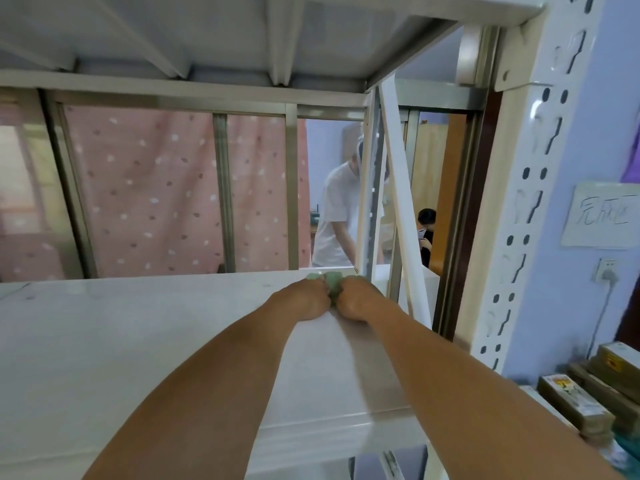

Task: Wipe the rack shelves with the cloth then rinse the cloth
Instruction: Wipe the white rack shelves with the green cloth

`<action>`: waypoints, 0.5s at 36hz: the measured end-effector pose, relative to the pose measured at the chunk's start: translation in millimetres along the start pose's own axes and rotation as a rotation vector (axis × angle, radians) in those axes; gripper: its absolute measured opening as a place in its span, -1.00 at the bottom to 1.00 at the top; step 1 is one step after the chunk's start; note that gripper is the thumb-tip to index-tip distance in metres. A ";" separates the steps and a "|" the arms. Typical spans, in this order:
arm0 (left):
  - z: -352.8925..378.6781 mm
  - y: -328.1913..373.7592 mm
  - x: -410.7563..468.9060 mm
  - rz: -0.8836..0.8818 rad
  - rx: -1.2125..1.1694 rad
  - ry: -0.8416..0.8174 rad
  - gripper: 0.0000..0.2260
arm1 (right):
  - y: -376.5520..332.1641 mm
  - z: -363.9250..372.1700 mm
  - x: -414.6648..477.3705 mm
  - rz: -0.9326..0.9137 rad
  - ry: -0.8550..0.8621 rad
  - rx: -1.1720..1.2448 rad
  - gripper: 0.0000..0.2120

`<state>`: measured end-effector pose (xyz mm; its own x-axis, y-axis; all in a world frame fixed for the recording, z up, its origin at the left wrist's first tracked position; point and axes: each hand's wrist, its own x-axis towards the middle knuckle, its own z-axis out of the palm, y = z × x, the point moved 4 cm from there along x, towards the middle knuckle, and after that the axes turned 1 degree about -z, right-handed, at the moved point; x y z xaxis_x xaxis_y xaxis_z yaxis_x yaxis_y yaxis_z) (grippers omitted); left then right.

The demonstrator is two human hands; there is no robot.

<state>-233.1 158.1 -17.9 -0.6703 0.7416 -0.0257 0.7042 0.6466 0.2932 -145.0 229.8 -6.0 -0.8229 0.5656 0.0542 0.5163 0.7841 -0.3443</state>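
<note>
Both my arms reach across the white rack shelf (138, 341) to its far right corner. My left hand (301, 301) and my right hand (356, 301) lie side by side, both pressed down on a pale green cloth (333, 284). Only bits of the cloth show past and between my fingers, at the shelf's back edge. Another white shelf (207, 36) hangs overhead.
A white slotted rack upright (530, 202) stands at the right, with a slanted white brace (401, 209) near my hands. Behind the rack are a metal window frame and a pink dotted curtain (149, 195). Two people are beyond the window. Boxes (588, 393) are stacked at the lower right.
</note>
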 end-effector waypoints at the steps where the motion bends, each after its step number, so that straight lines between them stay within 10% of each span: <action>1: -0.1 -1.6 -0.4 -0.003 0.007 0.001 -0.52 | -2.3 3.0 2.3 0.005 -0.008 -0.022 -0.64; 18: -25.2 -72.2 -40.6 -0.061 0.040 0.060 -0.55 | -81.5 13.1 -19.7 -0.210 -0.153 -0.181 -0.57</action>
<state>-262.7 76.8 -14.0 -0.7244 0.6892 0.0154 0.6695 0.6980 0.2542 -174.0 151.4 8.7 -0.9350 0.3523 -0.0399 0.3539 0.9201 -0.1678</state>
